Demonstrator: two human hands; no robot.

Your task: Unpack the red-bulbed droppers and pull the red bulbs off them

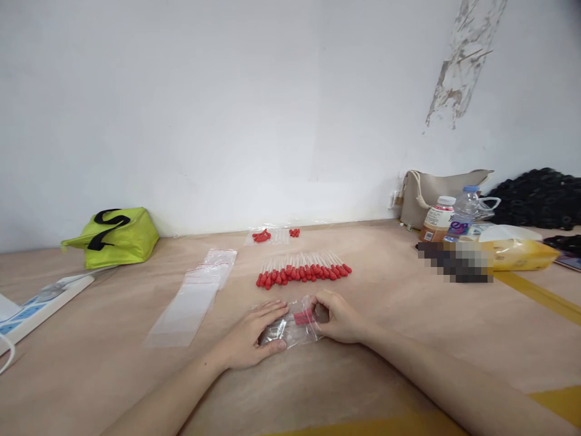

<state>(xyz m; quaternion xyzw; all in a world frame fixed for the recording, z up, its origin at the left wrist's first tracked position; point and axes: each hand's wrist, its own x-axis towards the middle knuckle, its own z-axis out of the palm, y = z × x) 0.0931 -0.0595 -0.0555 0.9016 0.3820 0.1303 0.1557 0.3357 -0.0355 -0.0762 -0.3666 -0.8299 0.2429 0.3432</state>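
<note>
A clear plastic zip bag (290,332) lies on the table, with red-ended pieces (304,316) inside it. My left hand (249,339) rests on the bag's left side, fingers spread and thumb apart. At the bag's right end, my right hand (338,318) pinches the plastic between thumb and fingers. Just beyond them, a row of thin clear sticks with red bulb ends (304,272), like droppers, lies with the red ends toward me. Flat empty zip bags (193,303) overlap in a stack to the left.
Filled clear bags with red-ended sticks (267,236) lie near the wall. A lime-green bag (120,239) and a power strip (40,309) stand left. At right are a drink bottle (438,221), a water bottle (463,215), a yellow packet (521,254), a beige bag (447,181) and a black pile (538,200).
</note>
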